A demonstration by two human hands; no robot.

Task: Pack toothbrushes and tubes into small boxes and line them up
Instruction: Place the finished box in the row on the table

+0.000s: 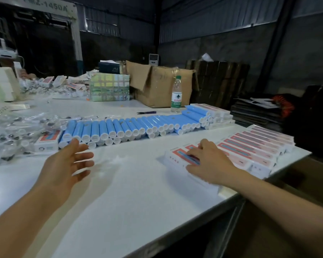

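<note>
1. Dim corrugated walls close in a workshop, and a grey machine (50,8) at the back left carries lettering that reads roughly "MZ-1450A", its first character cut off.
2. A long white table (119,183) runs across the foreground.
3. Blue tubes with white caps (108,127) lie side by side in a long stacked row across the middle of the table.
4. Clear-wrapped toothbrushes (13,127) are heaped at the table's left end, just beside the tubes.
5. Small red-and-white boxes (259,146) stand lined up along the right edge; more are stacked behind the tubes' far end.
6. The right hand (211,161) rests on the nearest box (177,155) of that line, fingers bent down over its top.
7. The left hand (63,164) hangs above the bare table, fingers spread, holding nothing.
8. A water bottle (176,94) with a green cap and a red-and-green label stands behind the tubes; its print is too small to read.
9. An open cardboard carton (162,84) sits behind the bottle.
</note>
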